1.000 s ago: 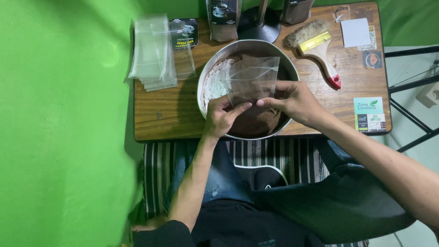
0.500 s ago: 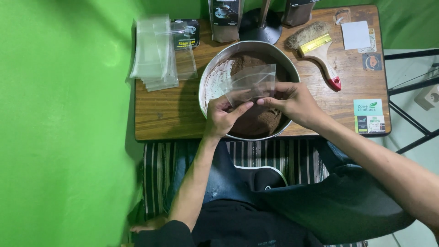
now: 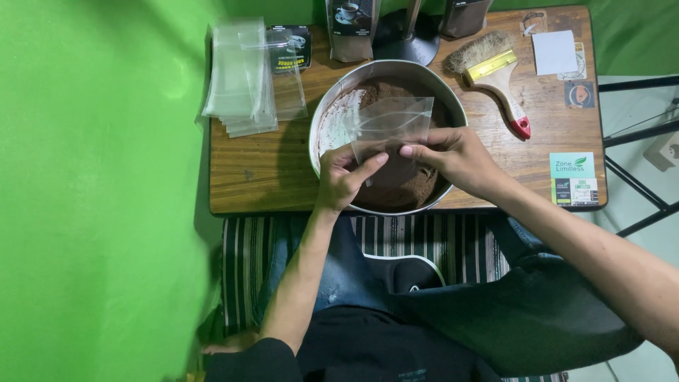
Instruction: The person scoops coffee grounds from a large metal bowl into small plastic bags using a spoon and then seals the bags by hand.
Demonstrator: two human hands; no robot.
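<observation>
A small clear plastic bag [image 3: 393, 122] is held over a round metal bowl [image 3: 332, 106] of brown powder [image 3: 414, 185]. My left hand [image 3: 341, 178] pinches the bag's near left edge with thumb and fingers. From the right, my right hand [image 3: 456, 157] grips the bag's near edge. The bag stands with its far end lifted above the powder. Both hands hover over the near half of the bowl, which sits on a small wooden table [image 3: 254, 170].
A stack of clear plastic bags [image 3: 240, 78] lies at the table's left. A wooden brush with a red handle tip [image 3: 498, 74] lies to the right, beside paper cards [image 3: 573, 178]. Dark pouches and a black round base [image 3: 407, 39] stand at the back. Green backdrop surrounds the table.
Both hands keep hold of the bag over the bowl; their fingers have shifted along its near edge and the bag's far end has tilted slightly.
</observation>
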